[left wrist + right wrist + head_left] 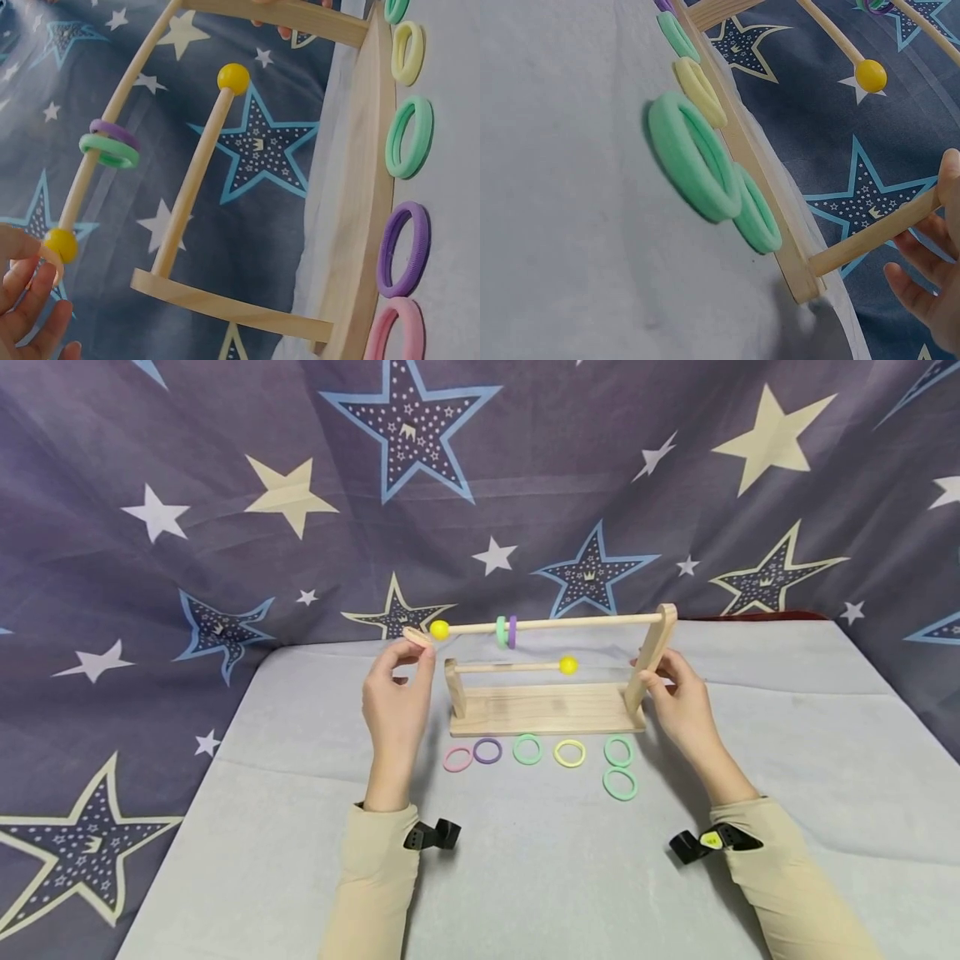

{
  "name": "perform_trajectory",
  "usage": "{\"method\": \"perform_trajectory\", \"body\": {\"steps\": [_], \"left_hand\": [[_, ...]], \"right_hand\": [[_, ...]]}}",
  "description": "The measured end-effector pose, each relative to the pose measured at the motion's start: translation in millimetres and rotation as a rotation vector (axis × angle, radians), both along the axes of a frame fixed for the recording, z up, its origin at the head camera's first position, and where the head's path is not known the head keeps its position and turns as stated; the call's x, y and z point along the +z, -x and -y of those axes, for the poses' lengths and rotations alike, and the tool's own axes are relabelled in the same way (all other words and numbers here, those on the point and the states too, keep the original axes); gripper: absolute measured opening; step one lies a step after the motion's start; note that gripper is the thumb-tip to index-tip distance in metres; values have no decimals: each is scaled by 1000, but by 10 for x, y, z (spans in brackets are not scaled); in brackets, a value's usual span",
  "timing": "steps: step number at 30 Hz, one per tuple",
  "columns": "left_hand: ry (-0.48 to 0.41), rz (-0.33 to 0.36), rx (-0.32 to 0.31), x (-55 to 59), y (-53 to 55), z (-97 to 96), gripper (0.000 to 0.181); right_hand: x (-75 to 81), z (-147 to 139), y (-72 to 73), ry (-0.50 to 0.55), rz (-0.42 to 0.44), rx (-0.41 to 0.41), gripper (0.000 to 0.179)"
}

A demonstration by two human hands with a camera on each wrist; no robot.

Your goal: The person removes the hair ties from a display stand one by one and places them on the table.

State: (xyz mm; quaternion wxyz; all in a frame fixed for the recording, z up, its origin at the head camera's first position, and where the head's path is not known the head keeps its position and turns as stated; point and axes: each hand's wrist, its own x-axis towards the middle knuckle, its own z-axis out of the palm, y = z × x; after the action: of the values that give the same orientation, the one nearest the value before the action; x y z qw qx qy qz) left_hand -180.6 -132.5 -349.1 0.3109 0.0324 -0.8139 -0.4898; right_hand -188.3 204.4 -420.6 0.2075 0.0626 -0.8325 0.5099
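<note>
My left hand pinches a peach hair tie between thumb and fingers. The tie is right at the yellow ball that ends the upper rod of a wooden stand. In the left wrist view, this peach tie is partly hidden by the fingers. A green hair tie and a purple one hang side by side on that rod. My right hand grips the stand's tall post, thumb in front and fingers behind.
The lower rod carries no ties and ends in another yellow ball. Before the base lie a pink tie, a purple tie, a yellow tie and several green ties. A star-patterned cloth hangs behind the table.
</note>
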Motion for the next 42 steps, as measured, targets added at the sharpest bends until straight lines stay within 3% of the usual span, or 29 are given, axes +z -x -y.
{"method": "perform_trajectory", "body": {"steps": [14, 22, 28, 42], "left_hand": [[206, -144, -123, 66, -204, -161, 9], [309, -171, -193, 68, -285, -297, 10], [359, -144, -295, 30, -307, -384, 6], [477, 24, -519, -87, -285, -482, 5]], "right_hand": [[-5, -2, -14, -1, -23, 13, 37], [-14, -2, -17, -6, -22, 8, 36], [-12, -1, -6, -16, -22, 2, 35], [1, -2, -8, -17, -3, 3, 36]]}}
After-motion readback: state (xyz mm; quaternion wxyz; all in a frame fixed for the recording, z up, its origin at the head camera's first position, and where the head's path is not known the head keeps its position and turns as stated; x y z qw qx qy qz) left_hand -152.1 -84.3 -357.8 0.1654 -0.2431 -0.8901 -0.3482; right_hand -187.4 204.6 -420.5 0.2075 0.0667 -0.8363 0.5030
